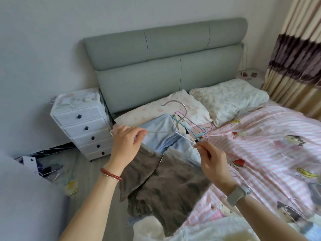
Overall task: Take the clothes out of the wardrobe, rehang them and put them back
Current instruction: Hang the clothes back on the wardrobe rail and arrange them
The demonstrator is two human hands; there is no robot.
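Observation:
A thin pale hanger [175,108] is held above the bed, its hook pointing up. My left hand [126,141] pinches the hanger's left end, and my right hand [211,160] pinches its right end. A light blue garment [165,136] lies on the bed under the hanger; whether it hangs on it I cannot tell. Grey-brown trousers [165,185] are spread over the bed's near edge, below my hands. Loose hangers, one teal [191,127] and some pink [196,124], lie in a heap behind the blue garment.
The bed has a pink striped cover [269,145], two pillows [229,100] and a grey-green headboard [165,58]. A white drawer unit [83,126] stands to its left. Bags and clutter [48,169] lie on the floor. White cloth [199,230] is nearest me. Curtains [295,66] hang at right.

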